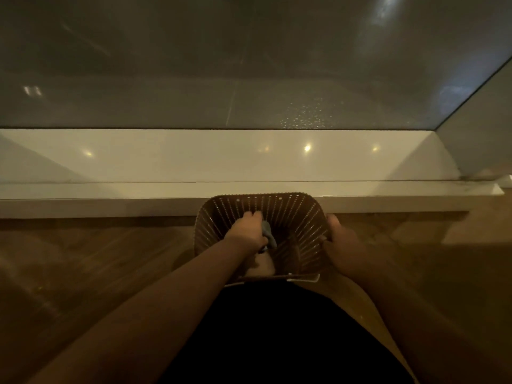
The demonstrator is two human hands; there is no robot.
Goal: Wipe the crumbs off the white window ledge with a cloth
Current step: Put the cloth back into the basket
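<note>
The white window ledge [221, 159] runs across the view below the dark glass; I can make out no crumbs on it in this dim light. Below its front edge a brown slotted basket [302, 214] hangs over the floor. My left hand [248, 231] reaches into the basket, closed on a small grey cloth [268, 232] that droops from my fingers. My right hand [339, 239] grips the basket's right rim.
The window pane [249, 65] rises behind the ledge, with speckles at its lower right. A side wall [482, 128] closes the ledge at the right. Wooden floor [97, 259] lies below, and my dark clothing fills the bottom centre.
</note>
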